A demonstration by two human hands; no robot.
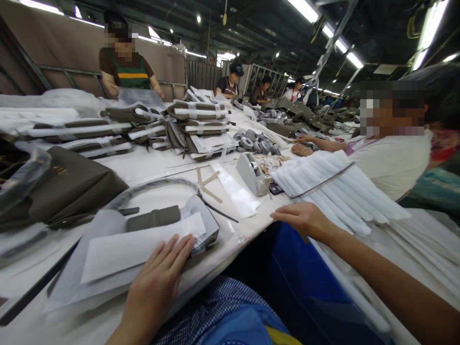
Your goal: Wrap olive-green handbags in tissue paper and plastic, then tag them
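Note:
My left hand (161, 270) lies flat with its fingers stretched out on a white foam strip (143, 247), which rests on a dark olive bag wrapped in pale sheeting (108, 223). An olive strap piece (154, 218) shows just behind the strip, and a wrapped handle (158, 184) arches behind the bag. At the table's edge, my right hand (305, 218) is held out with fingers extended and close to each other, nothing visible in it. Beyond it are a tape dispenser (251, 175) and a translucent white sheet (235, 191).
Stacked wrapped bags (201, 115) stand across the table (143, 163). Tape rolls (257, 143) lie near the dispenser, and white foam strips (319, 182) on the right. A blue bin (298, 273) is below the edge. A person sits at right; others work farther back.

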